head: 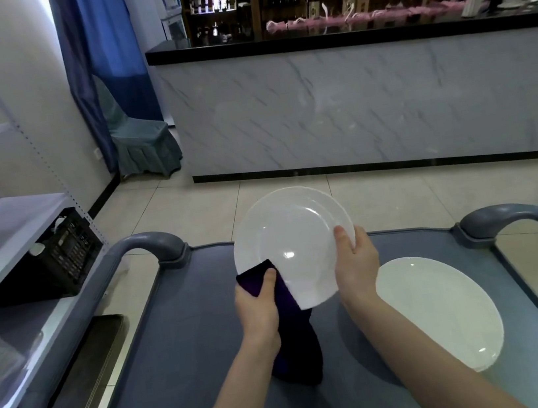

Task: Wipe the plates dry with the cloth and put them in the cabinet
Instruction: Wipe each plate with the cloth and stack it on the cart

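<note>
A round, glossy white plate (292, 247) tilts above the grey cart top (185, 354), the right hand (356, 266) curled round its right rim and the left hand (257, 305) pinching a dark purple cloth (294, 335) against its lower edge. Just right, a second white plate (441, 311) lies flat.

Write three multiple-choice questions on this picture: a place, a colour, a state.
1. Where is the second plate? A) on the cart top B) on the black counter C) on the floor
2. What colour is the cloth? A) white B) dark purple C) pink
3. What does the right hand do? A) hangs idle B) grips the raised plate C) pushes a handle
Answers: 1 A, it lies flat there; 2 B, seen in the left hand; 3 B, thumb over its rim.
</note>
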